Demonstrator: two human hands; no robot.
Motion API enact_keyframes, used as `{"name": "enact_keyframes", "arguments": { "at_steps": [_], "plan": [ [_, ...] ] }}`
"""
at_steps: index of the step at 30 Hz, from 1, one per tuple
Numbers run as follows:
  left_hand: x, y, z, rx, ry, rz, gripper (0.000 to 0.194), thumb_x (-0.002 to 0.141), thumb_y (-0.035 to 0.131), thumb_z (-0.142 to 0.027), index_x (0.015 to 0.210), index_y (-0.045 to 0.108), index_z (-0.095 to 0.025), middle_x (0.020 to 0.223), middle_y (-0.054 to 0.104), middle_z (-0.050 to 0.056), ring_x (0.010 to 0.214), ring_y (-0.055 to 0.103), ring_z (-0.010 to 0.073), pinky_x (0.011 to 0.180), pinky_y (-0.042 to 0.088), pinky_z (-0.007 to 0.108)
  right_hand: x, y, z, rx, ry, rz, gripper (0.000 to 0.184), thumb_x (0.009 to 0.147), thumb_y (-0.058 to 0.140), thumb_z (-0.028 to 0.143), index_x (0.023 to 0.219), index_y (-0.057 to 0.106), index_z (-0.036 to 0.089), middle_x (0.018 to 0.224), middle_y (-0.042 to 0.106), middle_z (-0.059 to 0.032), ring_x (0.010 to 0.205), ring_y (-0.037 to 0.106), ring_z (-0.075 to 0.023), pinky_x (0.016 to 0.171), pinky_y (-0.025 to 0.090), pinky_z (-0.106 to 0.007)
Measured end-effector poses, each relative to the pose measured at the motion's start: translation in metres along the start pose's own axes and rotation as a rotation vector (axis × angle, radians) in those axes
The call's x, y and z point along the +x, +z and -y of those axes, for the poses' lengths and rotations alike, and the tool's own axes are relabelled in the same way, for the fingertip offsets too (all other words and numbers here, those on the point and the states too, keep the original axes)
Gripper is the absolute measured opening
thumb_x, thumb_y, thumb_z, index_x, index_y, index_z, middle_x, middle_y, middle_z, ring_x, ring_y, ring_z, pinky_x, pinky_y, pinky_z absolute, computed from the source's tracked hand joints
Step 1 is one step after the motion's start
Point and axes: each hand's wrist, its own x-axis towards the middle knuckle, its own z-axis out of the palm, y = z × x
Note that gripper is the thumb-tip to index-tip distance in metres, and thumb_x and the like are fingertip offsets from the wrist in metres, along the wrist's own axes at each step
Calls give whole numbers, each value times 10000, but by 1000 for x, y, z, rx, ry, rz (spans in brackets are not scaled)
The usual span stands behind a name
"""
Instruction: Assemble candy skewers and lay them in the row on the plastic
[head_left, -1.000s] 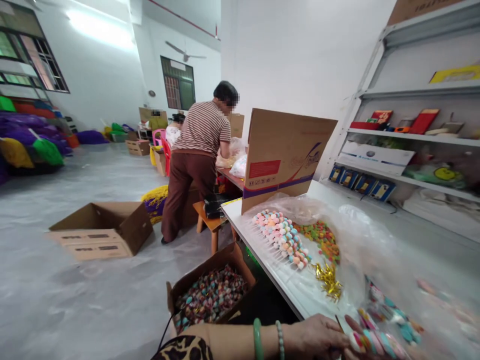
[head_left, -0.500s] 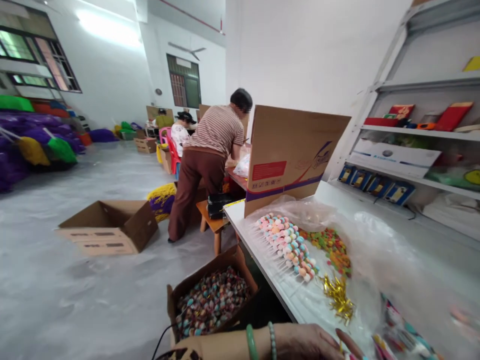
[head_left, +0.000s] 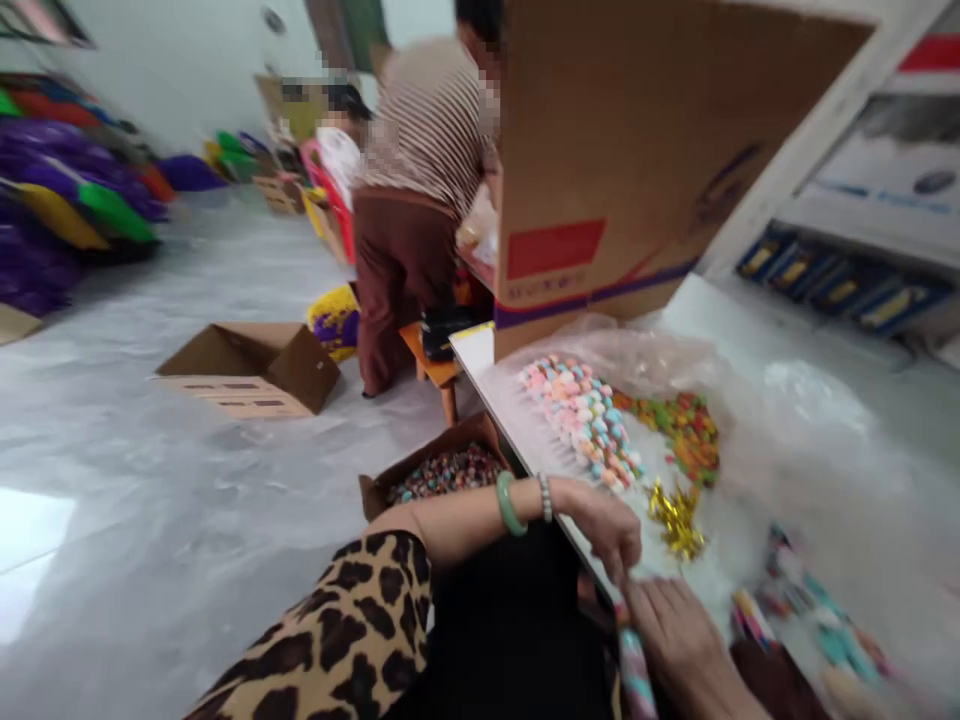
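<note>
My left hand (head_left: 604, 525), with a green bangle and a beaded bracelet at its wrist, has its fingers closed in a pinch. My right hand (head_left: 675, 625) is closed against it, just below. From between them a wrapped candy skewer (head_left: 637, 670), pink, white and turquoise, hangs downward at the table's front edge; both hands grip its top end. Close ahead lies a pile of gold twist ties (head_left: 679, 520). Beyond it, marshmallow skewers (head_left: 581, 420) in pastel colours lie in rows beside loose red, green and orange gummy candies (head_left: 686, 430).
A cardboard sheet (head_left: 600, 180) stands upright at the white table's far end. Clear plastic (head_left: 810, 420) and printed wrappers (head_left: 840, 630) lie rightward. Below left is a carton (head_left: 491, 437) of small candies; an open carton (head_left: 240, 397) sits on the floor. A person (head_left: 420, 130) bends over another table.
The view has tilted down and shows more of my arms. My right hand is now plainly in view, meeting the left at the wrapped skewer.
</note>
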Motion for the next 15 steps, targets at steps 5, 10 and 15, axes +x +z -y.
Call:
{"name": "enact_keyframes", "arguments": {
  "at_steps": [5,10,15],
  "plan": [
    [20,22,-5,258,-103,-562,234,863,473,-59,744,661,-133,745,661,101,701,601,188,653,483,308,50,-13,-7,-290,204,59,216,772,481,44,614,552,173,562,532,-72,565,462,-181,581,338,-326],
    [36,57,9,75,-180,-993,242,940,411,-208,893,640,-147,764,616,78,733,596,193,738,504,353,68,1,-27,687,790,-199,224,788,566,313,619,454,217,492,363,54,450,311,-111,478,286,-246],
    [24,66,31,-1090,-305,-841,508,830,544,-647,952,625,-160,859,644,83,696,631,181,667,523,333,43,20,-18,1012,728,-160,316,857,503,417,591,450,254,482,353,61,435,336,-127,457,368,-266]
  ]
}}
